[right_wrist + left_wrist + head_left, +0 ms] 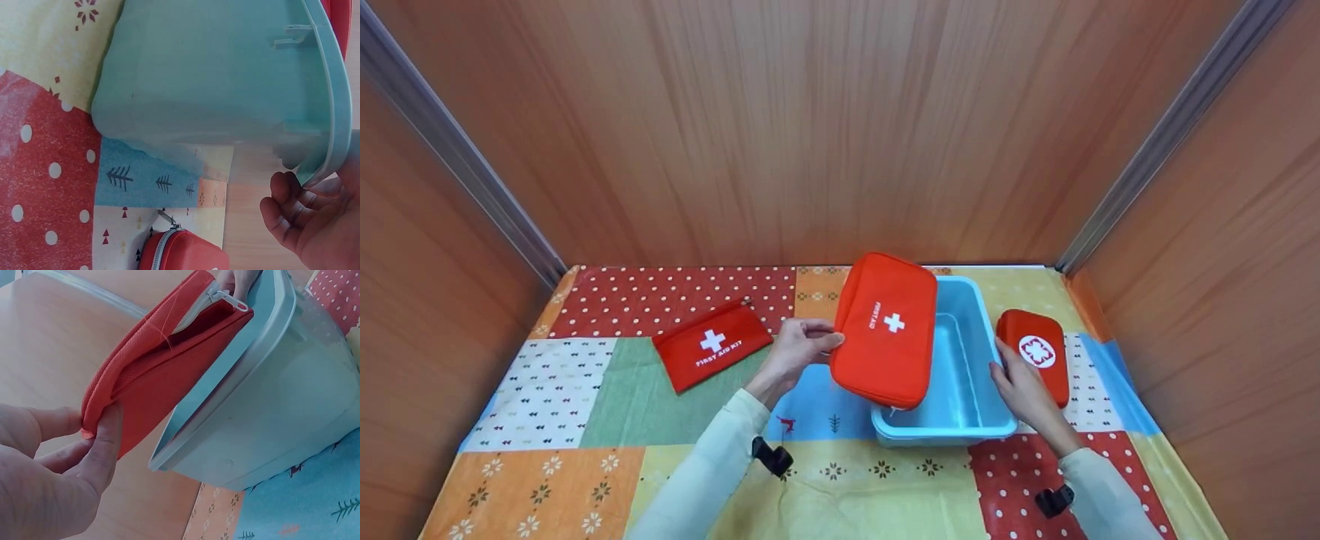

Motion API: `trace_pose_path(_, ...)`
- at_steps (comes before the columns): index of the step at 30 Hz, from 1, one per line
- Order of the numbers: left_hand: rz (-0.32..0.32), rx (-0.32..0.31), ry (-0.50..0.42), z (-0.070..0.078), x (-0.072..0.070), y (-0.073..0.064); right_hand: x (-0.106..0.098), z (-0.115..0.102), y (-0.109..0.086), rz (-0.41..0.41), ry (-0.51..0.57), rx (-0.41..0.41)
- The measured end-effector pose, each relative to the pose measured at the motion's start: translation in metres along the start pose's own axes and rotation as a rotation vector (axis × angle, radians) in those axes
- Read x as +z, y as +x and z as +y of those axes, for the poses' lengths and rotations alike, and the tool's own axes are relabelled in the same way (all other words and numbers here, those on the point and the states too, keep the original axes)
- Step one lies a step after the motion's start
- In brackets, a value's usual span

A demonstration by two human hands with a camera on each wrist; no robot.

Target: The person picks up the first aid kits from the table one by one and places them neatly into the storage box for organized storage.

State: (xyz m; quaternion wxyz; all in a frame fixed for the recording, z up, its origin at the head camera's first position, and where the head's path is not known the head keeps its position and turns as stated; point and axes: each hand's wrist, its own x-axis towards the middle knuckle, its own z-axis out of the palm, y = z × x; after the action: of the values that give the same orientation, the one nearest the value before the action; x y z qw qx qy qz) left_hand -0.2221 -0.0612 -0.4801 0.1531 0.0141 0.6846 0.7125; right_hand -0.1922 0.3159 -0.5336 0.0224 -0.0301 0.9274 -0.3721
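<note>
A red first aid pouch (885, 352) with a white cross is tilted above the left part of a light blue plastic bin (952, 431). My left hand (802, 345) pinches the pouch's left edge between thumb and fingers. In the left wrist view, the pouch (146, 399) has its white zipper partly undone, showing a gap. My right hand (1024, 382) grips the bin's right rim, with fingers curled under the lip of the bin (337, 101) in the right wrist view. Close beside that hand lies a red hard case (1054, 375) with a white round emblem.
A flat red first aid kit pouch (712, 345) lies left of my left hand. A patchwork tablecloth (540, 405) covers the table. Wood-grain panels (810, 135) stand behind and on both sides, with metal strips (1170, 142) at the corners.
</note>
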Motion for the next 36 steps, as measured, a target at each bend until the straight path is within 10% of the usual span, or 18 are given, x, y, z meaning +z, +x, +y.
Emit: trace_pose_path(36,-0.041,-0.079,0.198,0.015,0.084,0.028,0.000,0.001,0.001,0.023,-0.020,-0.012)
